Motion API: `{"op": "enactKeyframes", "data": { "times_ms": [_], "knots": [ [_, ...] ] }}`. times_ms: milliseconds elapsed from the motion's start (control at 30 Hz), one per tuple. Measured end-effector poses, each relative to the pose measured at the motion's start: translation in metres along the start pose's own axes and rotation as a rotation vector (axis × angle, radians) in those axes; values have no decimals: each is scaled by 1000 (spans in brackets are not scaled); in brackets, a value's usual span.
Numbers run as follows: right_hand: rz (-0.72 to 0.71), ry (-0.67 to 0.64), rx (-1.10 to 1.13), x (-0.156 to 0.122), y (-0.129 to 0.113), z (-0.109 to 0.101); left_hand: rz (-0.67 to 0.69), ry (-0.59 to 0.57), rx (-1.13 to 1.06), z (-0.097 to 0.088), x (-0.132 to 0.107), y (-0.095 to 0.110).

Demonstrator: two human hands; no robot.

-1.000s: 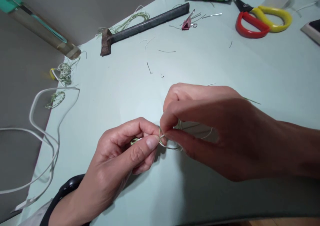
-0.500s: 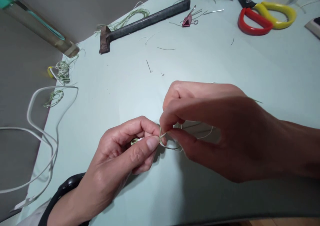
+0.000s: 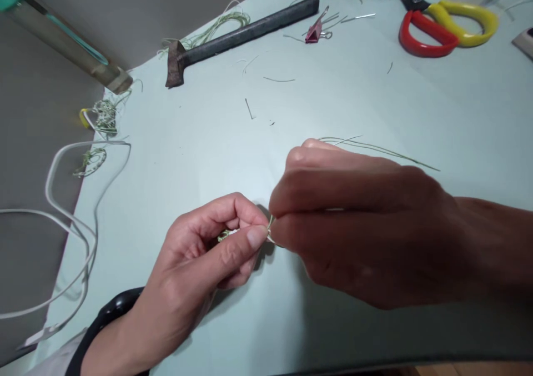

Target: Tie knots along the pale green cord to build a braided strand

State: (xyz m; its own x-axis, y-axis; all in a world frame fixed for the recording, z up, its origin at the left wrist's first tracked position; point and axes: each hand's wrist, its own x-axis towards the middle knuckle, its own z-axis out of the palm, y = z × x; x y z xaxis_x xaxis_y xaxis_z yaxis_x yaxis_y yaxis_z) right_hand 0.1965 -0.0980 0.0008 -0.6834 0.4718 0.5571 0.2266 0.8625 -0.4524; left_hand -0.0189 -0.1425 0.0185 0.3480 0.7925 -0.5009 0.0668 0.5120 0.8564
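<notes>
Low over a pale green sheet (image 3: 375, 104), my left hand (image 3: 200, 265) pinches a small green-and-white knotted piece (image 3: 225, 234) between thumb and forefinger. My right hand (image 3: 362, 226) meets it from the right, its thumb and forefinger pinched on a thin pale thread (image 3: 271, 226) that comes out of the piece. More of that thread (image 3: 375, 148) trails out behind my right hand, flat on the sheet. A black band sits on my left wrist (image 3: 110, 309).
A dark hammer (image 3: 241, 34) lies at the back. Red-and-yellow scissors (image 3: 447, 23) and a pink binder clip (image 3: 313, 31) lie at the back right. A white cable (image 3: 70, 220) loops at the left edge, near green thread bundles (image 3: 102, 118). Thread scraps dot the sheet.
The loose loop of thread under my right hand has been drawn tight. My right hand has closed lower over the sheet, and the thread ends now show behind it.
</notes>
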Motion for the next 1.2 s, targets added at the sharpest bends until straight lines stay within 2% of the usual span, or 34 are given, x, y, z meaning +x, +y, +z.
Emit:
{"op": "enactKeyframes", "data": {
  "times_ms": [167,300,433,733,1067,1200],
  "knots": [
    [61,60,-47,-3,0,1,-22,-4,-141,5,5,4],
    [41,13,75,-3,1,-2,-12,12,-148,7,5,5],
    [66,-35,26,-1,0,0,-8,18,-144,8,5,7],
    [63,3,32,-3,2,3,1,7,-153,9,6,10],
    [104,31,55,-2,0,3,11,13,50,0,1,2],
    [70,-9,81,-2,0,-1,38,18,130,-2,0,1]
  ]
}}
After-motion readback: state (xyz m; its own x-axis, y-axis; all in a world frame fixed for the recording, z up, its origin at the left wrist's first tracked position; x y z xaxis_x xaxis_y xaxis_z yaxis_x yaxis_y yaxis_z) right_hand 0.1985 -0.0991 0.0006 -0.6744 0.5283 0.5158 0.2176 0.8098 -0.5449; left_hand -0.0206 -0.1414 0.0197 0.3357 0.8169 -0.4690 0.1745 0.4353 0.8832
